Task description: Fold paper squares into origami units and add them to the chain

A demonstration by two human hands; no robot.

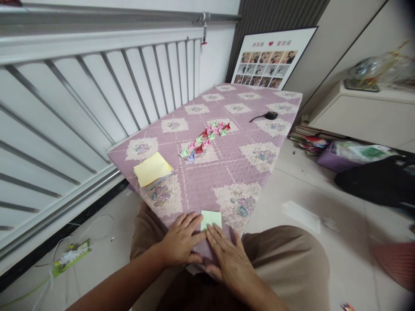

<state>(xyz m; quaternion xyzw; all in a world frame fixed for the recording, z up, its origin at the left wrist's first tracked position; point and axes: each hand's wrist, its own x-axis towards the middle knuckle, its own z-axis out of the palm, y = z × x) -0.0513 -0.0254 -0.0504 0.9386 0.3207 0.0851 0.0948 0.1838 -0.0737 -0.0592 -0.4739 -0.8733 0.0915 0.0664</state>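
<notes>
A small pale green sheet of paper (211, 218) lies flat at the near corner of the cloth-covered table (201, 190). My left hand (183, 237) rests at its left edge, fingers stretched out over the cloth. On the lower part of the sheet press the extended fingertips of my right hand (227, 252). Neither hand grips anything. Farther up the table stand several small folded paper pieces (199, 149) in red, pink, green and lilac. A stack of paper squares (153, 169), yellow on top, lies to the left.
A black object with a thin tail (270, 115) lies near the table's right edge. White railings (129, 86) run along the left side. A photo board (272, 58) leans behind the table. On the floor at left is a power strip (71, 258); a purple box (335, 156) stands at right.
</notes>
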